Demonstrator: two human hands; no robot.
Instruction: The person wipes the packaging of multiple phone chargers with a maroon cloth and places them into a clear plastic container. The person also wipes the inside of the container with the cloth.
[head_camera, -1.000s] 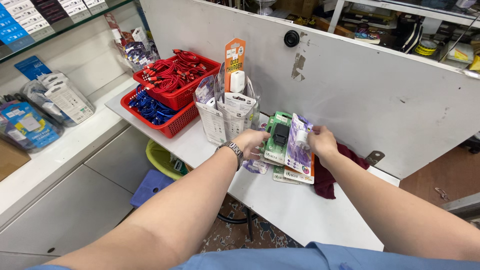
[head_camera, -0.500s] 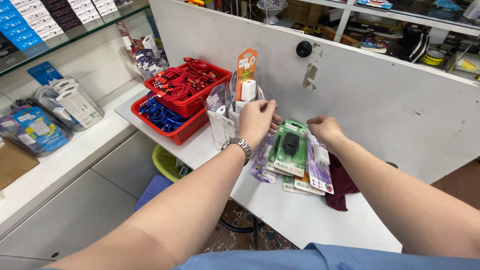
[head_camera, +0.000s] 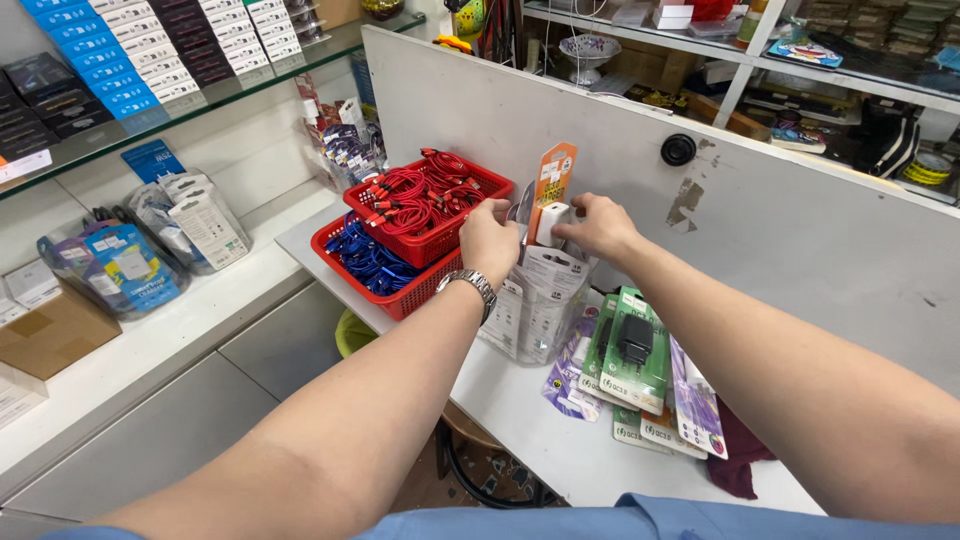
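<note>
Both hands reach into a white wire basket (head_camera: 535, 320) full of packaged chargers on a white counter. My left hand (head_camera: 488, 238), with a metal watch at the wrist, grips the top of the packets at the basket's left side. My right hand (head_camera: 598, 226) pinches a white charger in an orange-backed packet (head_camera: 553, 190) that stands upright in the basket. Just right of the basket lies a pile of flat packets, with a green charger pack (head_camera: 630, 350) on top of purple ones.
Two stacked red baskets hold red cables (head_camera: 420, 195) and blue cables (head_camera: 365, 262) left of the wire basket. A grey partition wall (head_camera: 800, 230) backs the counter. A dark red cloth (head_camera: 740, 460) lies by the packets. Boxed goods fill the left shelf (head_camera: 130, 90).
Both hands left the flat pile of packets and rose to the top of the wire basket, where they now grip the upright packets. The green pack stays on the pile.
</note>
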